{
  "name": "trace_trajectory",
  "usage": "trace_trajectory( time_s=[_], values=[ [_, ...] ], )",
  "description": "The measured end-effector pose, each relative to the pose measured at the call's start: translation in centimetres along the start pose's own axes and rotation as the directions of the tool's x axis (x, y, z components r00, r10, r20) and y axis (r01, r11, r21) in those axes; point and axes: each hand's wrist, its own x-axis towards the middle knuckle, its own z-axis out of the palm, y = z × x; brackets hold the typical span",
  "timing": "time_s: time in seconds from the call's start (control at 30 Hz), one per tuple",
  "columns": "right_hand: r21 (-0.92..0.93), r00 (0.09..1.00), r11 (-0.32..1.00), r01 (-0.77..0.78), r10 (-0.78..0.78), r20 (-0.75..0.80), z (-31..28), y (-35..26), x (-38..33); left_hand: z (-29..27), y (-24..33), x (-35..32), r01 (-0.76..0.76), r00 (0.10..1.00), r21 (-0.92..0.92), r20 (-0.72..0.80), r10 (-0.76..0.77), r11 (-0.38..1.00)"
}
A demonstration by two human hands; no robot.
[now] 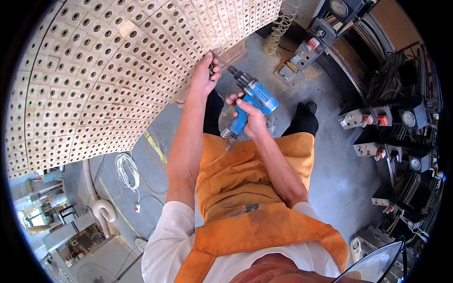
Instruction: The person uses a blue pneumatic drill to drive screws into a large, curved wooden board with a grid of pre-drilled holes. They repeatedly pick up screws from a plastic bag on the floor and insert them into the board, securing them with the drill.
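My right hand [250, 113] is wrapped round the grip of a blue air impact driver [262, 96]. Its long thin bit [222, 61] points up and left, and an air hose [219, 158] runs from the base of the handle. At the bit's tip is my left hand [206, 75], closed, with its fingers curled over small dark metal pieces too small to make out clearly. Just left of that hand stands a large panel of pale wooden blocks [113, 70]. Rows of round holes cover it, and many hold dark metal rings.
A coiled air hose [278, 35] hangs at the top. Black machines with gauges and red switches [377, 118] line the right side. On the left floor lie a white cable coil [126, 170] and a ribbed duct [101, 210]. I wear an orange apron [264, 226].
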Motion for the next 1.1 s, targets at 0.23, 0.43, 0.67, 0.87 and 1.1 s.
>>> trace_trajectory(
  time_s=[0.23, 0.43, 0.67, 0.87, 1.1],
  values=[
    [-0.044, 0.998, 0.998, 0.040, -0.041, -0.037, 0.4, 0.3, 0.4, -0.9, -1.0, -0.9, 0.110, 0.994, -0.013, 0.012, -0.110, 0.994],
    [-0.060, 0.998, 0.998, 0.031, -0.034, -0.052, 0.7, 0.2, 0.5, -3.9, -4.6, -2.7, 0.171, 0.979, 0.046, -0.120, -0.164, 0.984],
    [-0.071, 0.998, 0.996, 0.050, -0.052, -0.032, 0.6, 0.1, 0.7, -3.7, -4.4, -3.5, 0.137, 0.988, 0.006, -0.071, -0.137, 0.991],
    [-0.045, 0.999, 0.999, 0.025, -0.026, -0.030, 0.8, 0.0, 0.5, -4.9, -2.9, -2.9, 0.132, 0.989, -0.095, 0.081, -0.124, 0.987],
    [-0.045, 0.998, 0.999, 0.006, -0.009, -0.059, 0.2, 0.0, -0.3, -3.6, -2.0, -2.3, 0.021, 0.999, -0.055, -0.026, -0.022, 0.998]
  ],
)
